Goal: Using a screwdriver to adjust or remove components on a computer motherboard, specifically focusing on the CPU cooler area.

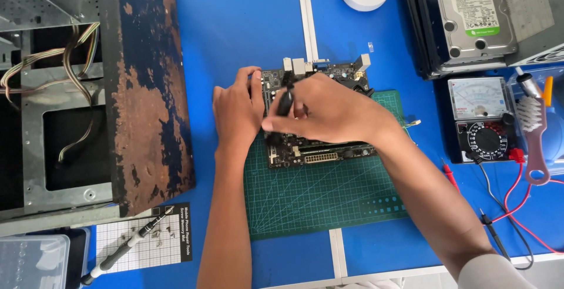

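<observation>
— Blue tabletop (247,24) is being covered by a green cutting mat (323,195), on which a dark circuit board (320,148) is lying.

— How is it being held?

— Its left edge is being pressed by the left hand (238,112), fingers flat; a black tool (284,102) is being gripped over it by the right hand (329,112).

— What is being risked?

— Components are likely being endangered if the tip is allowed to slip.
</observation>
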